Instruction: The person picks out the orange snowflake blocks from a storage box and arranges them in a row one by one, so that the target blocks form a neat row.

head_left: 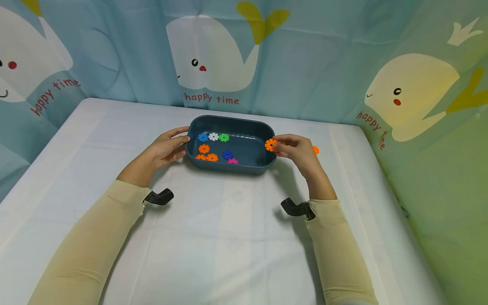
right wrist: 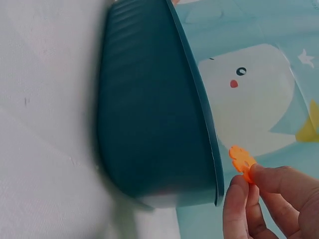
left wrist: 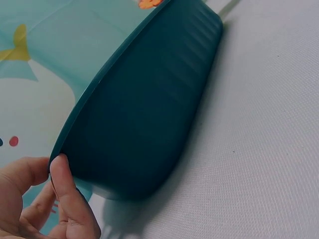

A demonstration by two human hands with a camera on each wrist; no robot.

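Observation:
A dark teal plastic basin stands on the table at the centre of the head view. My left hand pinches its left rim, with the thumb and a finger on either side of the edge in the left wrist view. At the right end, my right hand holds an orange flower-shaped plastic disc between thumb and fingertips. In the right wrist view that disc sits just beyond the basin's rim. Inside the basin lie several similar discs: blue, white, green, orange, dark blue and pink.
Another orange piece shows on the table beyond the right hand, partly hidden by it. A white cloth covers the table. Behind and to the right hangs a curtain printed with whales. Black wrist mounts protrude from both sleeves.

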